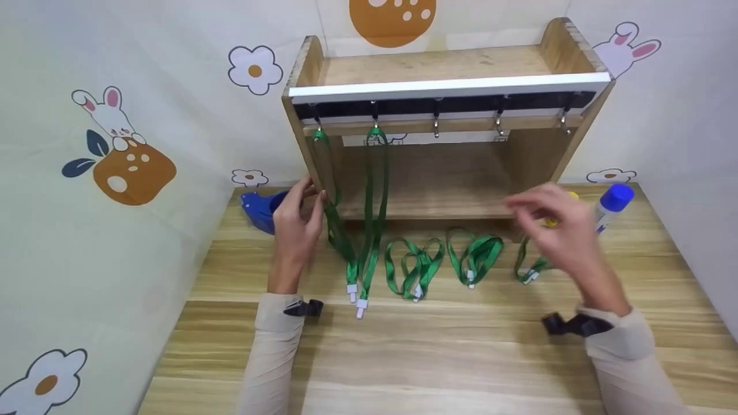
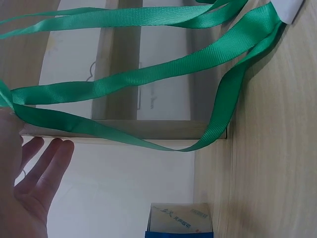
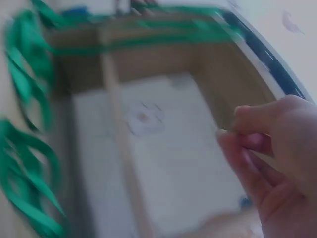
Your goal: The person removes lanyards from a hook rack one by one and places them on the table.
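Observation:
My left hand (image 1: 298,222) rests at the left side panel of a wooden rack (image 1: 432,210), with fairly straight fingers (image 2: 54,166) touching its outer side. Beside it, a green lanyard (image 1: 340,239) hangs from the leftmost hook, and a second green lanyard (image 1: 369,225) from the hook to its right. White clips dangle at their lower ends. My right hand (image 1: 559,222), blurred, is raised before the rack's right side; thumb and fingers are loosely bent, and nothing shows between them. Below it a folded green lanyard (image 1: 541,265) is partly covered.
Two folded lanyards, one left (image 1: 429,268) and one right (image 1: 487,253), lie on the wooden table (image 1: 415,357). A blue tape dispenser (image 1: 258,210) stands left of the rack. A blue-capped glue stick (image 1: 614,202) stands right. Three hooks, including the middle hook (image 1: 436,124), hold no lanyard.

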`<state>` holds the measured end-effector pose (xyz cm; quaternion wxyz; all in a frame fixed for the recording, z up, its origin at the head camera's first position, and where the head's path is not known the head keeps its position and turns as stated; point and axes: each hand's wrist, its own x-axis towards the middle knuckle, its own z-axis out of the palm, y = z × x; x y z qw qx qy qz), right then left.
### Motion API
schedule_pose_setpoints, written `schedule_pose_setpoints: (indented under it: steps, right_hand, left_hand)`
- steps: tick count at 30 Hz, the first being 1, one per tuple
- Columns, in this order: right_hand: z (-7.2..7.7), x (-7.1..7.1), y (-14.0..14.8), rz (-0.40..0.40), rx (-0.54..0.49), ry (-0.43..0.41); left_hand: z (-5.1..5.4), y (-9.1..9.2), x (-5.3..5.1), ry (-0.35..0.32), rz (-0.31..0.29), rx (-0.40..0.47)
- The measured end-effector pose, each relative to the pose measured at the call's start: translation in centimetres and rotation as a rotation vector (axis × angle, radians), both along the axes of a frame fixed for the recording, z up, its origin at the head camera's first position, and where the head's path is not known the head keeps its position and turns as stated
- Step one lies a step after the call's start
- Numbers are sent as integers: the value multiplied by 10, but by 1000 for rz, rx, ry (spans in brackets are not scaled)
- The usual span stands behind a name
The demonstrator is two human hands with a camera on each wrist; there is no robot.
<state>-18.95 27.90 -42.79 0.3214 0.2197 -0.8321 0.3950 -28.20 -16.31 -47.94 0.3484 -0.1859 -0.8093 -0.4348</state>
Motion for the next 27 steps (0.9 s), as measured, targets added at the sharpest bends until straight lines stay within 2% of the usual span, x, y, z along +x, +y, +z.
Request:
schedule_pose_setpoints:
  steps: [5,7,10,13,16,18,20,23,27]
  right_hand:
    - [17,2,29,-242,-203,-1]
    - [16,1,34,-306,-257,-26]
    - [6,-6,38,-351,-294,-77]
    - [-9,-16,43,-345,-267,-111]
    - [-19,-22,44,-334,-213,-115]
    - [-23,-23,43,-339,-179,-100]
    - [-24,-23,42,-357,-155,-86]
    - [-24,-21,39,-388,-135,-86]
    - [-23,-20,38,-406,-122,-103]
  left_hand:
    - [3,0,0,-3,-7,-4]
    - [4,-1,0,0,-10,1]
    - [8,-1,3,28,3,36]
    - [15,1,8,108,46,97]
    - [25,7,15,239,85,133]
    - [32,15,21,317,79,113]
    - [39,24,28,366,52,60]
    - [46,41,37,338,-2,-10]
    - [52,62,41,191,1,-64]
